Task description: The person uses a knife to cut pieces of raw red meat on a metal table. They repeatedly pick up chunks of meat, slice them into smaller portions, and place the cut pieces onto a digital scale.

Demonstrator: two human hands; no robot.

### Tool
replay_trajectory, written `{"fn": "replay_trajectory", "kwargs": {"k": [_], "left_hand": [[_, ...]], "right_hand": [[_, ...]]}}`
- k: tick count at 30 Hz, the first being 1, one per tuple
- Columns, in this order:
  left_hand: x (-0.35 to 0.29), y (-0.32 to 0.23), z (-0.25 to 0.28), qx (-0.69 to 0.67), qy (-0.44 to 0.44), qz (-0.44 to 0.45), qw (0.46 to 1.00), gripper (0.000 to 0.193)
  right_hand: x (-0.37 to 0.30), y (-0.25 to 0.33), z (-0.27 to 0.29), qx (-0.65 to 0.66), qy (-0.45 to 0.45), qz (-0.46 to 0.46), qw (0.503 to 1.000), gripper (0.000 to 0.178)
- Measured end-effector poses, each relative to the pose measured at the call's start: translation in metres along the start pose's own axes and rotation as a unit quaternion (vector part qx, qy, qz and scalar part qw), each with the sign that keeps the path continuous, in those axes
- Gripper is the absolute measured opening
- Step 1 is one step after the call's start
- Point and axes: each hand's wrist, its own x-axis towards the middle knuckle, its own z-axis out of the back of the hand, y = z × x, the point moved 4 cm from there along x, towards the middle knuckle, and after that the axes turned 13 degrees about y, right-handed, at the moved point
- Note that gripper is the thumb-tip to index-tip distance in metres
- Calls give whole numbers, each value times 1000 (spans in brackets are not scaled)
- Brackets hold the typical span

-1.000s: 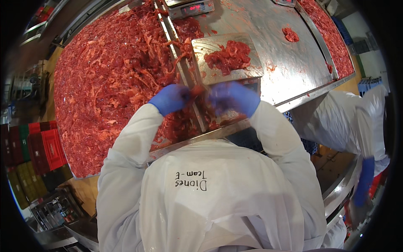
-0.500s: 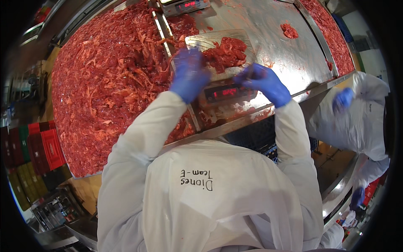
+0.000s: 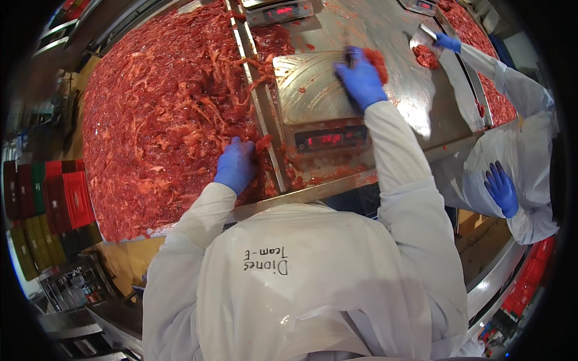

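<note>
Meat portion [image 3: 378, 64] sat just beside right hand [image 3: 363, 79], on its right
Red, blurred, partly hidden; right hand half-curled, left hand [image 3: 236, 165] bent at meat pile [image 3: 159, 123], holds unclear

Big heap of chopped raw meat [image 3: 150, 126] is deep red, kinda marbled with pale pinky-orange streaks. Left hand [image 3: 236, 165] and right hand [image 3: 363, 81]: plain blue gloves, white cloth sleeves [image 3: 397, 141]. Silver steel table [image 3: 376, 30] has reddish smears, rectangular scale display [image 3: 328, 139] glows red, stacked plastic crates [image 3: 77, 201] go red, green, olive.
</note>
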Motion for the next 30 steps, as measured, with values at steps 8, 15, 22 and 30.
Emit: {"fn": "replay_trajectory", "kwargs": {"k": [8,15,22,30], "left_hand": [[13,-29,107,-147,-45,-118,981,22],[45,-131,161,-427,-16,-284,858,35],[40,-43,134,-316,-224,-121,914,28],[32,-161,105,-68,-195,-117,971,33]], "right_hand": [[-71,24,0,279,4,84,957,54],[-89,11,36,457,12,51,888,45],[-145,-33,60,445,124,-28,887,38],[-144,32,9,471,335,25,815,32]]}}
